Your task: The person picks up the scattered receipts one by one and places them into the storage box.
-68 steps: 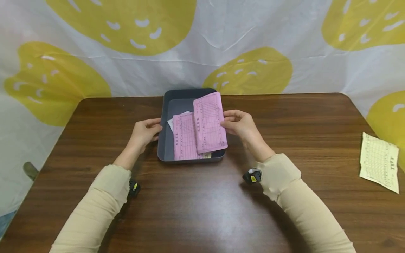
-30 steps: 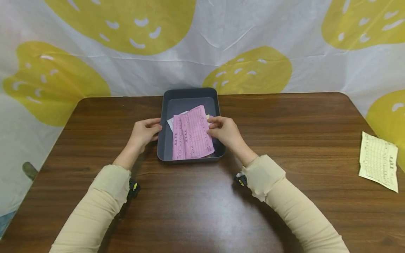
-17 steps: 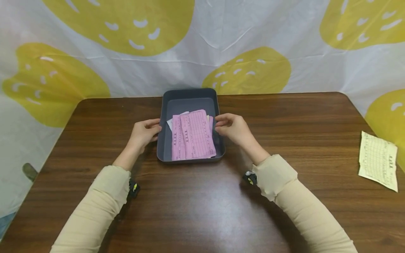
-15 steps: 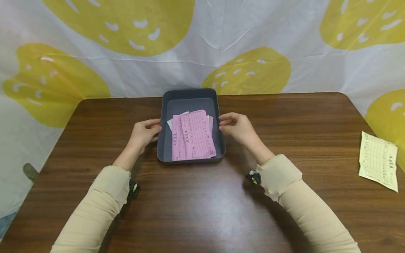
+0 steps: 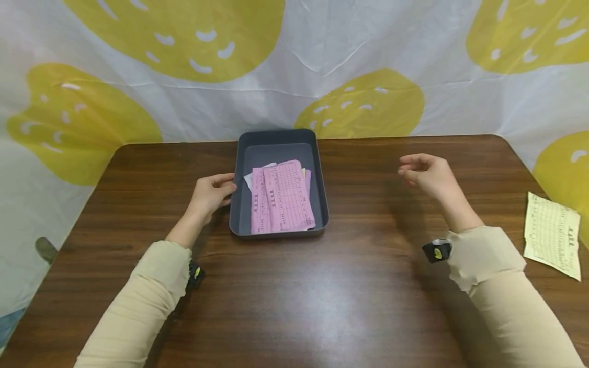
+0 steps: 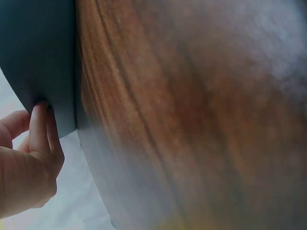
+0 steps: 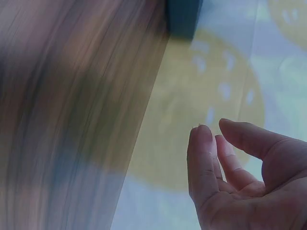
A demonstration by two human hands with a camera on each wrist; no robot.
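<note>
A dark grey tray (image 5: 278, 137) stands at the back of the wooden table. My left hand (image 5: 209, 197) holds its left side, thumb and fingers at the rim and outer wall; the left wrist view shows these fingertips against the wall (image 6: 41, 57). In the tray lie pink printed slips (image 5: 290, 197), overlapping, with corners of a white slip (image 5: 249, 180) and a yellow one sticking out from under them. My right hand (image 5: 432, 176) is in the air to the right of the tray. It holds nothing, its fingers loosely bent and thumb apart.
A creased yellow printed slip (image 5: 552, 235) lies at the table's right side. The wooden table (image 5: 285, 301) ends at a white curtain (image 5: 207, 112) with large yellow shapes. Each wrist carries a small black camera (image 5: 436, 251).
My right hand has laid a pink slip onto the others in the tray, let go and moved away to the right. My left hand has stayed at the tray's left side.
</note>
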